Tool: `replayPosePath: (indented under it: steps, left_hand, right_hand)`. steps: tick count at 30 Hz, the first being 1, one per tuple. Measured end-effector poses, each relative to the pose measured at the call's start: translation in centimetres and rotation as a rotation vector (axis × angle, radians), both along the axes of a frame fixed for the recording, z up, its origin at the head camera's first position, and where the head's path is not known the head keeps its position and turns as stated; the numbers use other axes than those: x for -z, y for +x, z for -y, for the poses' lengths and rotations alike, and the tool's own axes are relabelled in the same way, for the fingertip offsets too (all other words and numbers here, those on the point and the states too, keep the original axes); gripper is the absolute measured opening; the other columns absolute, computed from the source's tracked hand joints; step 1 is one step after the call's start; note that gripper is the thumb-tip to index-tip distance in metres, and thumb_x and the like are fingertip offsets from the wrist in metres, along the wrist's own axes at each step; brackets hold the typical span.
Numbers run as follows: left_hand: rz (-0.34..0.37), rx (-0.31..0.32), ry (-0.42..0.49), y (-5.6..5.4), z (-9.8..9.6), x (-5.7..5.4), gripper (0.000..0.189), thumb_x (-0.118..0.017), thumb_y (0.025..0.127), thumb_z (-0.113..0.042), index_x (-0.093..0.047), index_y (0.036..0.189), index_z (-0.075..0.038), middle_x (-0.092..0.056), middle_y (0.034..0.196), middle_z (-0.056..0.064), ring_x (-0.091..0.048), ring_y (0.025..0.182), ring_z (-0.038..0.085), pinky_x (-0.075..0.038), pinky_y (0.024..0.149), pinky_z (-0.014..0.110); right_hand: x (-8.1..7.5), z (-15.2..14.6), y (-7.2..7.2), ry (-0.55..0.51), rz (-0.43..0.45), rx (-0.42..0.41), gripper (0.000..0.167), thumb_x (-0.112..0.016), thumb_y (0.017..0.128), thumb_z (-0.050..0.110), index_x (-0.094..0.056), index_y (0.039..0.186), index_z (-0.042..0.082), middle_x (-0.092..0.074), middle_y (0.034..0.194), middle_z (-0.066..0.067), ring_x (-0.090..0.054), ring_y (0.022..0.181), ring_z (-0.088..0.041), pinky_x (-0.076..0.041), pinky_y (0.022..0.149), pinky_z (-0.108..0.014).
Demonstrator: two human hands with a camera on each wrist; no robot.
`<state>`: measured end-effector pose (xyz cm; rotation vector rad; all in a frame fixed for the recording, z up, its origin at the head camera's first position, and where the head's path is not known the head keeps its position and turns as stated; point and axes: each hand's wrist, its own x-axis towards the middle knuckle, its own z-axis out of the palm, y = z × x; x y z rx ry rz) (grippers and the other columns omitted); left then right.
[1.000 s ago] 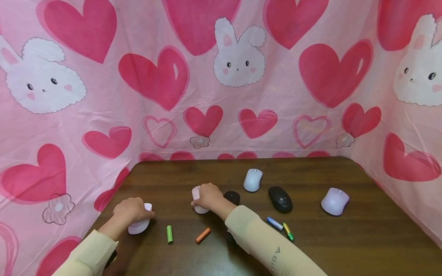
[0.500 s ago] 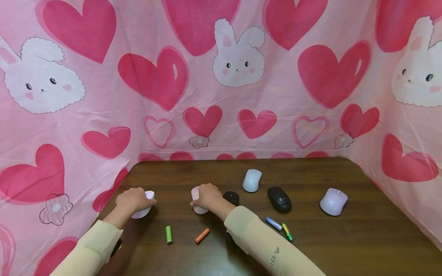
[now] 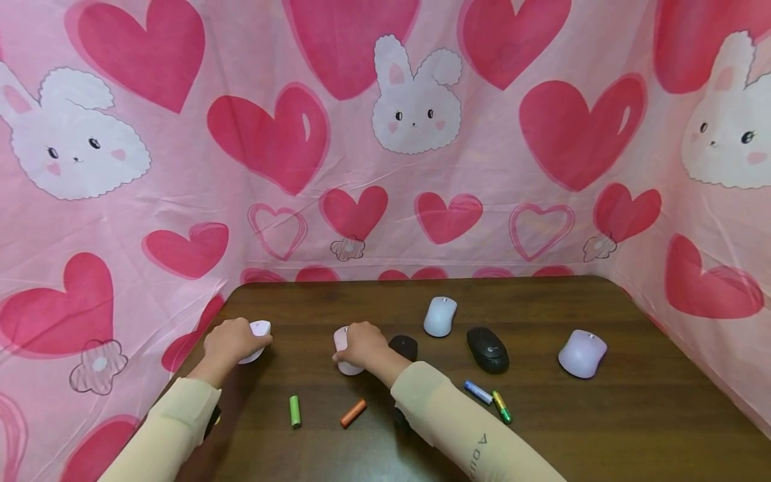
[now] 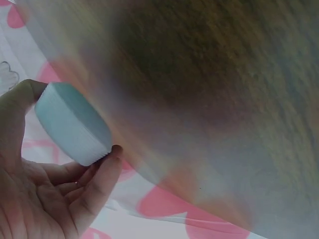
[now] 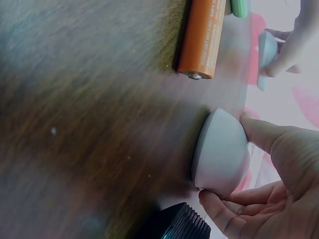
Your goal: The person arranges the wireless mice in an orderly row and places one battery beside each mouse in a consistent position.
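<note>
White plastic is sitting in the grasp of my left hand (image 3: 231, 343): thumb and fingertips are gripping the white mouse (image 3: 261, 329) by its sides, near the left edge of the wooden table (image 3: 602, 435). Whether its base is touching the wood, I am not managing to tell. My right hand (image 3: 367, 345) is pinching the pink mouse (image 3: 341, 340) likewise, thumb on one flank, fingertips on the other, left of the table's middle. Risks I am noting: the white mouse is likely offering little purchase if its shell is as slick as it is looking, so a loosening thumb could be letting it slip, and the table edge is lying close. On the right, a ridged dark mouse (image 3: 405, 346) is sitting just beside my fingertips; a sideways swing could be knocking it. Nearer me, the green battery (image 3: 294, 412) and the orange battery (image 3: 353, 413) are lying on their sides between my forearms; being round, they could be rolling if a cuff is brushing them. My right sleeve (image 3: 446, 415) is reaching across the table, the blue battery (image 3: 478, 392) lying just beyond it, similarly exposed.
</note>
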<state>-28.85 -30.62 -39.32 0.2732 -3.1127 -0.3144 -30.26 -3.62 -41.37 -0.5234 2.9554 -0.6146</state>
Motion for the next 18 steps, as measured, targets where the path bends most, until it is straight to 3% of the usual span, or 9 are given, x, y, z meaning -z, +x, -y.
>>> replayPosePath:
  steps: [9,18]
  left_hand:
    - [-0.068,-0.022,0.016,-0.9,0.7,0.4,0.06,-0.07,0.077,-0.046,-0.06,0.094,0.011,-0.06,0.078,0.021,-0.056,0.066,0.033,-0.047,0.055,0.046]
    - [-0.087,-0.051,0.053,-1.7,1.5,1.3,0.059,-0.067,0.079,-0.046,-0.06,0.095,0.011,-0.061,0.081,0.024,-0.057,0.068,0.035,-0.048,0.055,0.047]
  right_hand:
    - [0.1,0.4,0.1,0.008,-0.013,0.012,0.044,-0.084,0.072,0.04,-0.069,0.092,0.004,-0.062,0.081,-0.007,-0.056,0.071,-0.022,-0.047,0.059,-0.034]
    - [-0.2,0.6,0.4,-0.013,-0.012,0.041,0.041,-0.083,0.073,0.036,-0.069,0.093,0.003,-0.062,0.082,-0.008,-0.057,0.071,-0.022,-0.048,0.057,-0.035]
